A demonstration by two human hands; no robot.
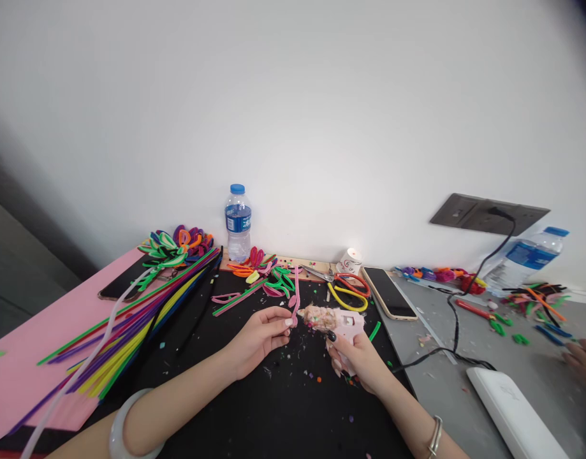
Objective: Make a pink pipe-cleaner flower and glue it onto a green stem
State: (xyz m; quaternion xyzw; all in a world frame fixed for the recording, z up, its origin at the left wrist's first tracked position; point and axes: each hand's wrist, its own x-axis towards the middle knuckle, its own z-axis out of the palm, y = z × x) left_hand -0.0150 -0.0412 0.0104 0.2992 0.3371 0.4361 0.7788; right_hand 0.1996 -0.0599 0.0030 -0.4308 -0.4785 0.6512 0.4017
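My left hand (266, 338) pinches a pink pipe cleaner (297, 290), which stands up from the fingertips with a curled lower end. A pale pink hot glue gun (347, 323) is gripped in my right hand (352, 357). Its nozzle, crusted with colourful fuzz, points left and nearly meets the pipe cleaner by my left fingertips; I cannot tell whether they touch. Just beyond lie bent green and pink pipe cleaner pieces (279, 280). Scissors (347, 290) with red and yellow handles rest behind the glue gun.
Loose straight pipe cleaners (139, 325) spread over pink board at left. A water bottle (238, 223) stands against the wall. Right of the black mat lie a phone (389, 292), a black cable (455, 325) and a white box-shaped device (512, 408). Another person's hand (584, 360) shows at the right edge.
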